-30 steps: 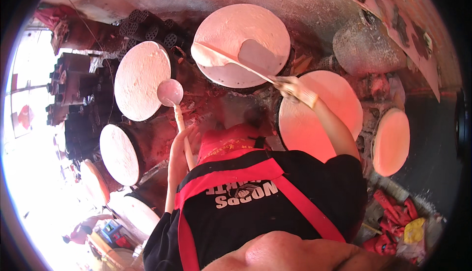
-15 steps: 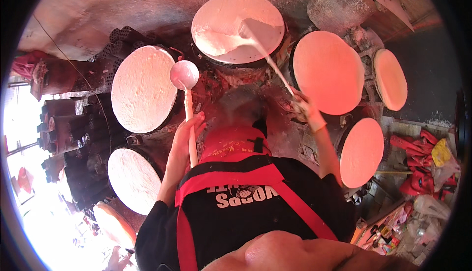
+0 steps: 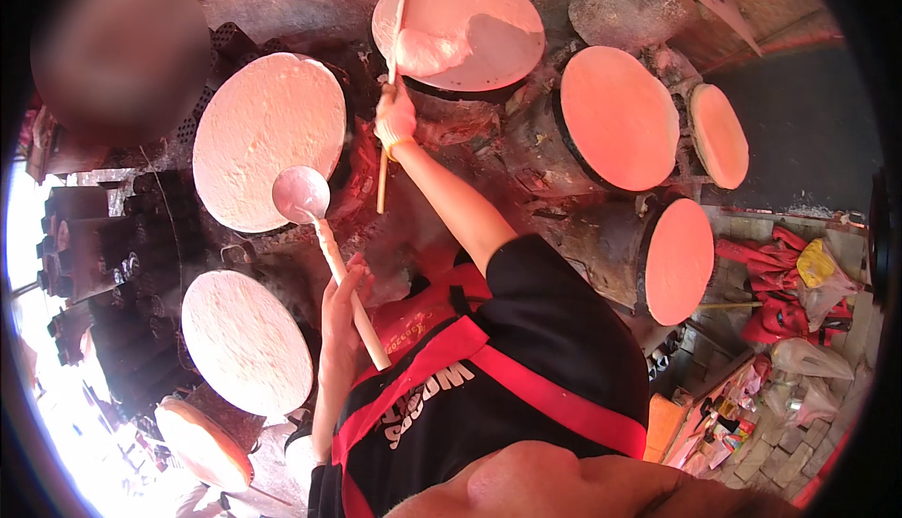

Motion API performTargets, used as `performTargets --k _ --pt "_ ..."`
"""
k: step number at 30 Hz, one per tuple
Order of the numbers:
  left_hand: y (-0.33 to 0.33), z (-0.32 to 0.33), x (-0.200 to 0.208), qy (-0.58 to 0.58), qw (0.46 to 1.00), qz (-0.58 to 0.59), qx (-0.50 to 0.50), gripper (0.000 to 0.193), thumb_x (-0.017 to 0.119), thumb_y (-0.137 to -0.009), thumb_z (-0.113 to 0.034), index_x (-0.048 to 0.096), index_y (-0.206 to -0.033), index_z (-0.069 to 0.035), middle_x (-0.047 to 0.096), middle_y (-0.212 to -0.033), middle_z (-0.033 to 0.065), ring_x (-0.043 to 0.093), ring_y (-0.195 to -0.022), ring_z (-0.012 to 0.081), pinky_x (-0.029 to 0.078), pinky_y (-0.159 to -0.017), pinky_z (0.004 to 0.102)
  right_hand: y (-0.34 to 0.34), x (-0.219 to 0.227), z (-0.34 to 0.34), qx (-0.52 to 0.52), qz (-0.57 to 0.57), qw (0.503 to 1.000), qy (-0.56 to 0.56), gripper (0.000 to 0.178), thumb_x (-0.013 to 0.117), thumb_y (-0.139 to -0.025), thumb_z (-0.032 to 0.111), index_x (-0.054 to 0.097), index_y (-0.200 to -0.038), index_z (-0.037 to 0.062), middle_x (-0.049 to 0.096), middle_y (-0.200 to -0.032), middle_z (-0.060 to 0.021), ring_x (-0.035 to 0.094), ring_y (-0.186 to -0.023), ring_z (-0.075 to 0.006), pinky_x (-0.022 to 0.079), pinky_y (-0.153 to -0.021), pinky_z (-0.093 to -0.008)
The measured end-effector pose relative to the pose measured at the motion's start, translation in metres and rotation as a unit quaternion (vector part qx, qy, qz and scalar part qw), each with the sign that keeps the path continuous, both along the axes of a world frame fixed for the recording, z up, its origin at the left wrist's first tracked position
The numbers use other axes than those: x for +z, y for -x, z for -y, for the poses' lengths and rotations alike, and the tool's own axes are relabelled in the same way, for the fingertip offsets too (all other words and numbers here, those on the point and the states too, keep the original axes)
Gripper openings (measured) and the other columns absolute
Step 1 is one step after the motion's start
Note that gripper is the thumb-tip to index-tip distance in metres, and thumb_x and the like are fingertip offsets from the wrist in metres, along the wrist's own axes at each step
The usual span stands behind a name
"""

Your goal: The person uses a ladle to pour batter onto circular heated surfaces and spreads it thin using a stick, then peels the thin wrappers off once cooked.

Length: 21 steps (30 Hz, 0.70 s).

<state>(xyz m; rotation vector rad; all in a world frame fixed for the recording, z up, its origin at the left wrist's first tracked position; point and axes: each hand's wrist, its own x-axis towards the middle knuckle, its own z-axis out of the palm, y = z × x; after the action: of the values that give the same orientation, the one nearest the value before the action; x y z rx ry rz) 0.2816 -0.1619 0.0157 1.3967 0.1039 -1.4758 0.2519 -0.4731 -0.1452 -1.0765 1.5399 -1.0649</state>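
Observation:
My left hand (image 3: 346, 297) is closed round the long handle of a ladle (image 3: 301, 194), whose metal bowl hangs over the edge of the left griddle's pale round flatbread (image 3: 268, 133). Stretched forward, my right hand (image 3: 395, 119) grips the wooden stick handle of a batter spreader (image 3: 401, 20). The spreader lies at the left side of the far round griddle (image 3: 512, 44); its blade cannot be made out. Pale wet batter (image 3: 437, 51) covers the left and upper part of that griddle, with a thick fold near the spreader. A grey patch at its right is bare.
More batter-covered griddles curve round me: one at near left (image 3: 246, 344), two at right (image 3: 620, 119) (image 3: 679, 262). A finished-looking flatbread (image 3: 721, 136) leans at far right; another (image 3: 202, 443) lies at lower left. Dark perforated coal cylinders (image 3: 85, 236) are stacked left. A blurred dark round shape (image 3: 122, 48) covers upper left.
My right hand has swung from the right to the left with the spreader, and the batter is now folded at the left. The ladle has shifted left. A blurred dark shape has appeared at upper left.

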Motion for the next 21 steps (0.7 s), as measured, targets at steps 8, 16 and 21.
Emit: performTargets --k 8,16,21 --pt "0.013 0.008 0.006 0.051 0.998 -0.02 -0.02 0.036 0.058 -0.088 -0.012 0.05 -0.118 0.006 0.049 -0.124 0.0099 0.053 -0.1 0.0124 0.044 -0.096 0.0276 0.147 0.055 -0.015 0.008 0.193 0.974 -0.118 0.025 0.04 -0.099 0.034 0.047 -0.119 0.0201 0.038 -0.055 0.0026 0.032 -0.035 -0.0095 0.027 -0.031 -0.0261" --pt "0.046 0.043 0.01 0.066 0.996 -0.012 -0.061 0.03 0.057 -0.089 -0.012 0.053 -0.114 0.004 0.051 -0.124 0.0099 0.054 -0.1 0.0128 0.044 -0.096 0.0301 0.123 0.076 -0.039 0.174 0.225 0.949 -0.137 0.03 0.046 -0.095 0.031 0.05 -0.124 0.0252 0.034 -0.05 0.003 0.033 -0.036 -0.0095 0.028 -0.031 -0.0272" --pt "0.063 0.057 -0.006 0.079 0.994 -0.006 -0.076 0.04 0.06 -0.088 -0.016 0.048 -0.123 0.002 0.052 -0.125 0.0102 0.052 -0.11 0.0163 0.043 -0.099 0.033 0.229 0.077 -0.027 0.157 0.19 0.956 -0.157 0.037 0.039 -0.098 0.026 0.042 -0.135 0.0338 0.038 -0.056 0.0038 0.03 -0.038 -0.0071 0.025 -0.035 -0.0235"
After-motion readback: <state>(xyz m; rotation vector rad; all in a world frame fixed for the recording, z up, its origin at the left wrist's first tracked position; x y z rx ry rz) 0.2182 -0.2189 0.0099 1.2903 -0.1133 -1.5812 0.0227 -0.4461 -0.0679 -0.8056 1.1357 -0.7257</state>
